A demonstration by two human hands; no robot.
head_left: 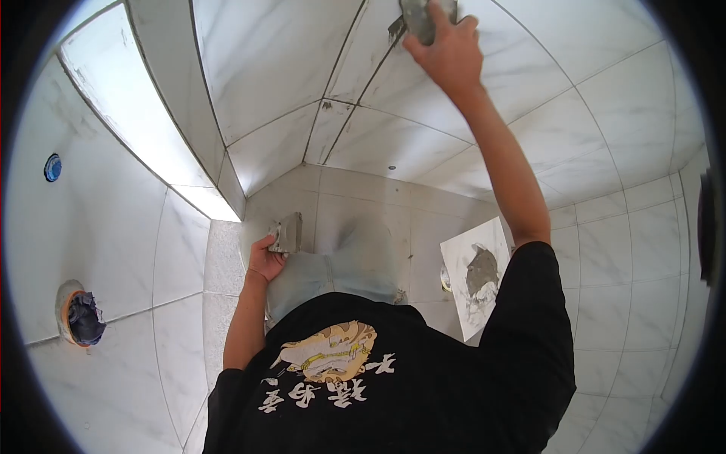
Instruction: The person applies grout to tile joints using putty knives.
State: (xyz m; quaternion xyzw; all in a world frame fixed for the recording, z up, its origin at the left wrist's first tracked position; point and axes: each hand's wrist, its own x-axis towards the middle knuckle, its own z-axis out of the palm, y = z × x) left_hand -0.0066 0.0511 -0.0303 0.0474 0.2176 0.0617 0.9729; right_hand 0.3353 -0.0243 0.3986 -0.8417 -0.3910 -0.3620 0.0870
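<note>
My right hand (451, 49) reaches high up on the marbled tile wall (529, 53), its fingers closed around a grey sponge-like pad (420, 19) pressed near a tile joint. A dark smear (395, 30) shows beside that pad. Lower down, in front of my thighs, my left hand (266, 259) grips a flat grey block (286, 233) that looks coated with grout or mortar. I cannot tell its exact kind.
To my right is a white tile piece (460, 261) with a heap of grey mortar (482, 271) on it. On the left wall are an orange-rimmed pipe opening (65, 318) stuffed with dark plastic and a blue-capped fitting (52, 168). A bright recess (125, 98) lies upper left.
</note>
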